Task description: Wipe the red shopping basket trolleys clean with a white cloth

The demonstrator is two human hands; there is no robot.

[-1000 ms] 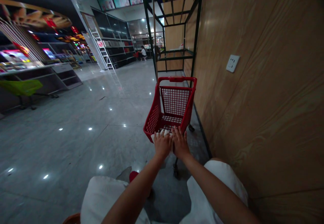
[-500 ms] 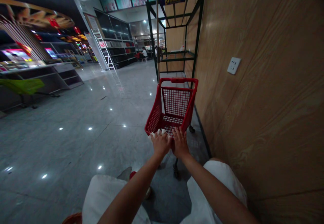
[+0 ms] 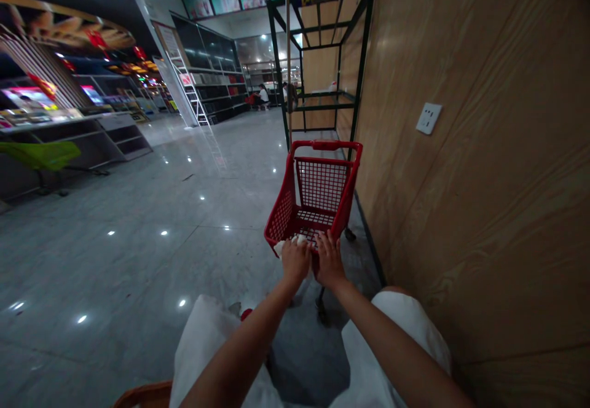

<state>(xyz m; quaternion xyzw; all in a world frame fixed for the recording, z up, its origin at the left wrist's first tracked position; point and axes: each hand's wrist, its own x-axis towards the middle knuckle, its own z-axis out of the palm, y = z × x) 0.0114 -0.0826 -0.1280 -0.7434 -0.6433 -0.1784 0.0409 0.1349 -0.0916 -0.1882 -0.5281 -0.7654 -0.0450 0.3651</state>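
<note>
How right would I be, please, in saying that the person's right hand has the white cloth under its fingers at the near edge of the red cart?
Not quite: the head view shows that the left hand, not the right hand, has the white cloth under its fingers at the near edge of the red cart.

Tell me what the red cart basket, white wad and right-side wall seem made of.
Red cart basket: probably plastic, slightly glossy; smooth moulded grid. White wad: likely cloth or paper, matte; soft crumples. Right-side wall: wood or wood-effect panels, satin; visible grain, seams.
</note>
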